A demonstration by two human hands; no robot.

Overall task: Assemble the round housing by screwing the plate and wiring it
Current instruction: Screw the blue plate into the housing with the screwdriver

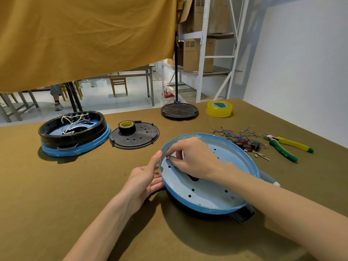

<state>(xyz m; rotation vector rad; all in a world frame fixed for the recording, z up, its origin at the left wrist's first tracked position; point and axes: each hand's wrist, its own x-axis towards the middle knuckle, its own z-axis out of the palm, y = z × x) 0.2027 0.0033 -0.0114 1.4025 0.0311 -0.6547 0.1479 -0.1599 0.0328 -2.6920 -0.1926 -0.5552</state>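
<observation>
Legible text — only faint embossed lettering on the green pliers (286, 147) handle, too small to read with certainty. Cardboard boxes (195, 53) carried printed marks — unreadable.

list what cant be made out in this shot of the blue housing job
- Small part pinched by the right hand: head view, fingers cover it, too small.
- Grey tool behind the blue housing: rim and forearm hide most.
- Pliers lettering: too small.

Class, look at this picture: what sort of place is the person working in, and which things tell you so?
Probably a small assembly workshop or storeroom: metal shelving stacked with cardboard boxes, and pliers and loose wires on the cloth-covered workbench.
</observation>
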